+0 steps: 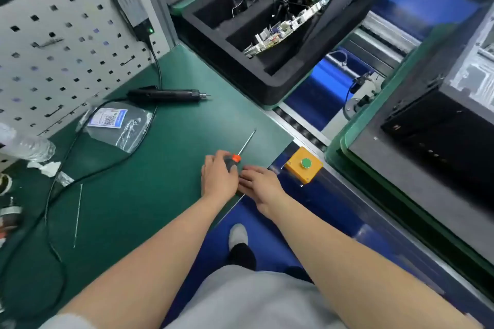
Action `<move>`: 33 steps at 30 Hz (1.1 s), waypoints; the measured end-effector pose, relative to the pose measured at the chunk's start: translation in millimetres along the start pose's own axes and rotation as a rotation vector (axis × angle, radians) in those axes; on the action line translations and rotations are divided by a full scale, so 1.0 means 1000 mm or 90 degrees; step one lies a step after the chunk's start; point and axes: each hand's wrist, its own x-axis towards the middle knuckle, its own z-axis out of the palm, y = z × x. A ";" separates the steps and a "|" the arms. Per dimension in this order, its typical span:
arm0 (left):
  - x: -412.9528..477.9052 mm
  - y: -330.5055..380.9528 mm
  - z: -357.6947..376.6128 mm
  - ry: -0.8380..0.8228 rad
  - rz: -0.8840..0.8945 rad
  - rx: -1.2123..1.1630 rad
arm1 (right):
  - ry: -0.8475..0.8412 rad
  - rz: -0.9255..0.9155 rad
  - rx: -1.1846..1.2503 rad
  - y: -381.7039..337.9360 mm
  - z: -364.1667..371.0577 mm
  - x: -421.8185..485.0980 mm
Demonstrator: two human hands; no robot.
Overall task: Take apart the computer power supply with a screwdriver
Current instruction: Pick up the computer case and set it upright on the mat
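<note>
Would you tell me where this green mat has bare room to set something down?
Bare green mat lies between the labelled plastic bag, the orange-collared screwdriver and the thin metal rod. The left edge, by the crumpled bottle, is crowded.

Tabletop [165, 168]: green mat, matt, smooth.
Screwdriver [235, 158]: bare metal shaft with a dull shine, orange plastic collar, dark matt handle.
Electric driver [165, 94]: black plastic body, satin, with a metal tip.
Bag [120, 125]: clear plastic film, glossy and creased, with a printed paper label.
Pegboard [53, 61]: white perforated sheet, matt.
Button box [295, 165]: smooth yellow plastic with a glossy green cap.
Tray [267, 83]: black, matt, foam-like.
Bottle [26, 145]: clear crumpled plastic.
</note>
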 end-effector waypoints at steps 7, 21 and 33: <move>0.012 -0.001 0.004 -0.076 -0.052 -0.036 | 0.000 0.008 -0.033 -0.002 0.008 0.004; -0.041 0.163 0.033 -0.095 0.171 -0.314 | 0.192 -0.303 0.049 -0.090 -0.095 -0.050; -0.196 0.343 0.175 -0.306 0.505 -0.280 | 0.475 -0.515 0.239 -0.116 -0.334 -0.189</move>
